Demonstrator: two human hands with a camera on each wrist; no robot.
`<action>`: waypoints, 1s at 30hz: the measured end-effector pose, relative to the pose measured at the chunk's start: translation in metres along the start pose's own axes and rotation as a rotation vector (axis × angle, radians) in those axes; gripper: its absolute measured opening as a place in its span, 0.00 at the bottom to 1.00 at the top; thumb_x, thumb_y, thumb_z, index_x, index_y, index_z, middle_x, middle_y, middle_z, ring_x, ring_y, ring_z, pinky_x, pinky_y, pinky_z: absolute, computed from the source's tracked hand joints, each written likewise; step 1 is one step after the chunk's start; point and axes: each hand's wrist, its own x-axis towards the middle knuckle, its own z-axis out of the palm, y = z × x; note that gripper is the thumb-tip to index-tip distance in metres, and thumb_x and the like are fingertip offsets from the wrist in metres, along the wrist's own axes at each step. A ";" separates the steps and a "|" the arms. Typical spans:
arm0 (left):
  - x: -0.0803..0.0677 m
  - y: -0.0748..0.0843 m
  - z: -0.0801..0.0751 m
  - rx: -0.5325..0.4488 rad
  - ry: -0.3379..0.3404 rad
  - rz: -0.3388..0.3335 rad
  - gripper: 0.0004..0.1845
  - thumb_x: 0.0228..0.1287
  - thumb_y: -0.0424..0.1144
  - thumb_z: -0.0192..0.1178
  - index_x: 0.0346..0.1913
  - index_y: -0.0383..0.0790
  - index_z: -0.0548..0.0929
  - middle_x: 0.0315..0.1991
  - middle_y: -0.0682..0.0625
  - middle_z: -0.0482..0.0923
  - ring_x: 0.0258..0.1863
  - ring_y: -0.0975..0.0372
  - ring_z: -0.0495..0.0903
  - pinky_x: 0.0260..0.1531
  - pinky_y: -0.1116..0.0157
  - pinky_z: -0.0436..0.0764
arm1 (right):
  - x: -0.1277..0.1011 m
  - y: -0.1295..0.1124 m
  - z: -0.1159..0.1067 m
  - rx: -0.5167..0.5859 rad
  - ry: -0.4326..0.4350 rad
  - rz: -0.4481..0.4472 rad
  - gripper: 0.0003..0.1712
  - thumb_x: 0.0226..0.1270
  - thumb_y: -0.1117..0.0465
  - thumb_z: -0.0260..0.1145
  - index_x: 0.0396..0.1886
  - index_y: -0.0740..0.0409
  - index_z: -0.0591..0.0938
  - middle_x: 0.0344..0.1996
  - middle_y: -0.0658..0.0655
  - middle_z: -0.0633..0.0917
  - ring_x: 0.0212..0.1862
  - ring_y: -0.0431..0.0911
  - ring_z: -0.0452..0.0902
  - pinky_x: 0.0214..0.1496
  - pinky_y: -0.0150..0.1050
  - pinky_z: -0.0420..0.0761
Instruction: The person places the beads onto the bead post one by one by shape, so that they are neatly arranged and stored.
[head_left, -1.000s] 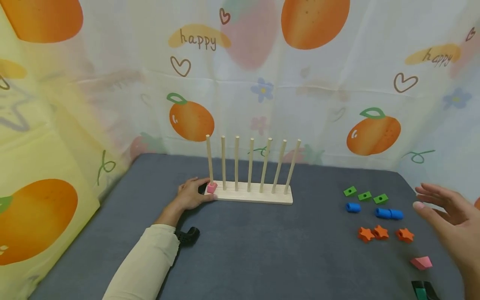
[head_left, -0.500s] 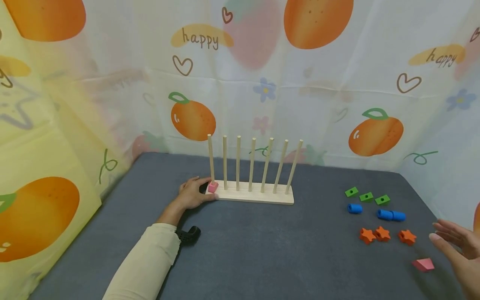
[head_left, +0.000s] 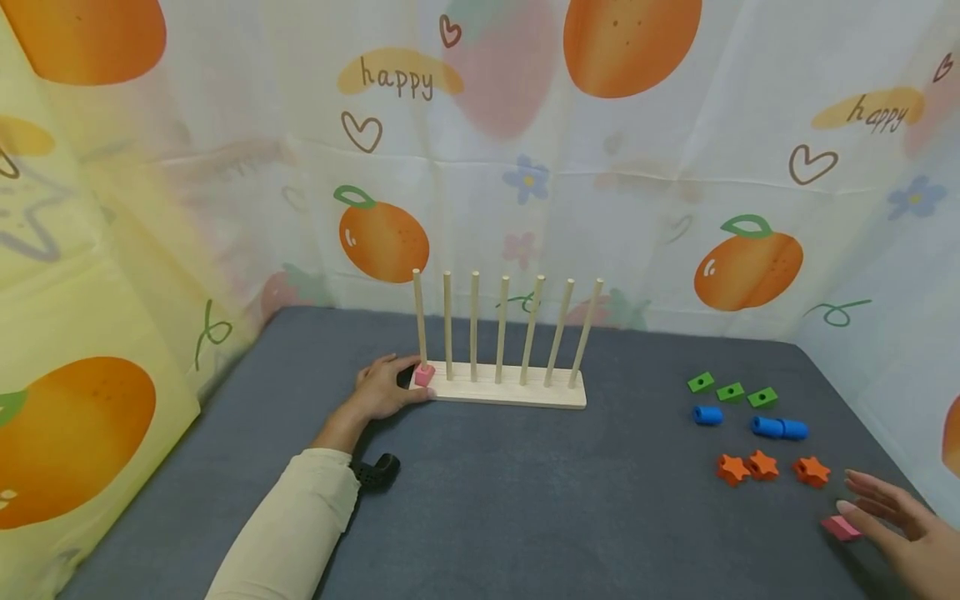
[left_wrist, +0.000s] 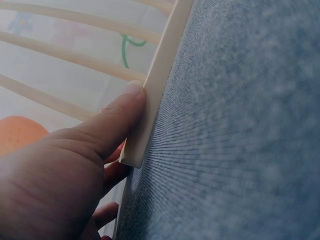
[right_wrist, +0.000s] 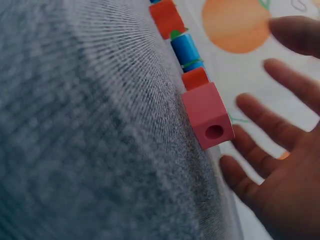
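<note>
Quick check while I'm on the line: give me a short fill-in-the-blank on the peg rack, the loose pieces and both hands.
1. The wooden rack has ____ upright pegs.
2. The pink block already on the rack sits on its far ____ peg.
3. The right hand reaches, fingers spread, toward the loose ____ block.
4. The left hand touches the rack's ____ end.

Missing words: seven; left; pink; left

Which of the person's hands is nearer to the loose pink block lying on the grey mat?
Right. The right hand hovers open just beside the loose pink block, fingers spread. The left hand rests far across the mat, against the wooden peg rack.
</note>
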 end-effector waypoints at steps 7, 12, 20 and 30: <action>0.000 -0.001 0.001 -0.004 0.004 -0.002 0.41 0.54 0.55 0.71 0.69 0.43 0.70 0.65 0.36 0.66 0.70 0.43 0.49 0.62 0.40 0.44 | -0.004 0.001 0.001 -0.082 -0.075 0.037 0.43 0.69 0.48 0.63 0.67 0.76 0.61 0.56 0.81 0.68 0.49 0.70 0.70 0.41 0.53 0.77; 0.001 -0.003 0.001 -0.005 0.012 0.008 0.41 0.54 0.56 0.71 0.69 0.43 0.71 0.65 0.36 0.67 0.70 0.42 0.49 0.62 0.40 0.43 | -0.008 0.003 0.004 -0.110 -0.109 0.011 0.40 0.67 0.48 0.65 0.63 0.76 0.66 0.51 0.77 0.73 0.47 0.66 0.72 0.37 0.46 0.80; 0.000 -0.004 0.003 -0.002 0.016 0.032 0.41 0.54 0.55 0.70 0.68 0.41 0.71 0.64 0.37 0.69 0.70 0.42 0.51 0.61 0.40 0.43 | -0.012 -0.002 0.010 -0.127 0.053 0.004 0.29 0.70 0.58 0.64 0.60 0.76 0.70 0.53 0.77 0.71 0.44 0.65 0.75 0.37 0.44 0.79; 0.002 -0.004 0.003 -0.009 0.010 0.036 0.41 0.54 0.56 0.70 0.68 0.41 0.71 0.64 0.37 0.68 0.70 0.42 0.51 0.61 0.40 0.42 | -0.013 -0.036 0.000 -0.070 0.149 -0.053 0.28 0.71 0.59 0.63 0.61 0.75 0.68 0.46 0.71 0.76 0.27 0.26 0.67 0.25 0.23 0.73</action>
